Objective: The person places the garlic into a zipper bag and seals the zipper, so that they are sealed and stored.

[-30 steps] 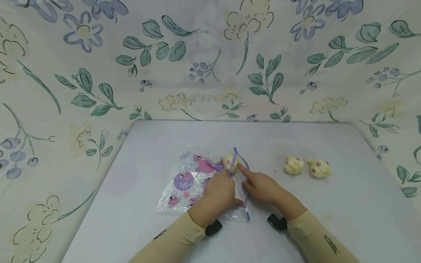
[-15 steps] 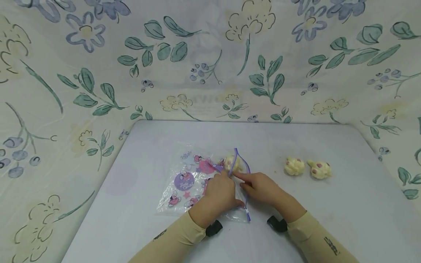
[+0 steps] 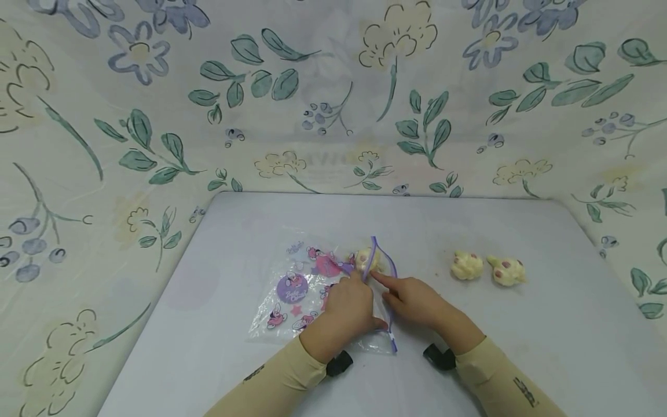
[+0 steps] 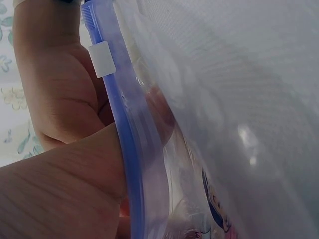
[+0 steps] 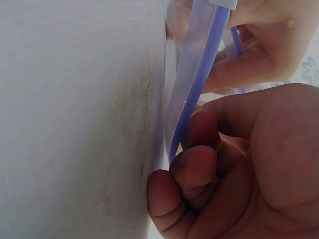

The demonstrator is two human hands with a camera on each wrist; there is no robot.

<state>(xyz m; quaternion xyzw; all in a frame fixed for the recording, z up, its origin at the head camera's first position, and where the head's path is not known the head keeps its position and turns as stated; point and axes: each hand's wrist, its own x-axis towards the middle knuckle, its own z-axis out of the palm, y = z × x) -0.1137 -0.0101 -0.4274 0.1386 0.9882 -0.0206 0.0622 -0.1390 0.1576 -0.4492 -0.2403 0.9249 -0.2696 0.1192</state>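
A clear plastic zip bag (image 3: 260, 321) with pink and purple cartoon prints lies flat, its purple-edged mouth spread on the right side. At that mouth sits a pale yellow, knobbly, garlic-like bulb (image 3: 367, 259) with pinkish patches. My left hand (image 3: 344, 307) grips the bag at its mouth, thumb stretched toward the lower end. Through the plastic, a fingertip (image 4: 162, 112) shows in the left wrist view. My right hand (image 3: 417, 298) reaches to the mouth, index tip by the bulb. Its other fingers (image 5: 194, 167) curl against the purple strip (image 5: 207, 59); whether they pinch it is hidden.
Two more garlic-like bulbs, the nearer one (image 3: 466, 265) and the farther one (image 3: 507, 271), lie to the right on the white table (image 3: 208, 255). A white slider (image 4: 102, 59) sits on the zip strip. Floral cloth (image 3: 333, 87) hangs behind.
The right index finger has moved slightly left and toward me, from the bulb's right side to its lower edge. The bulb has shifted very little. My left hand has stayed in place.
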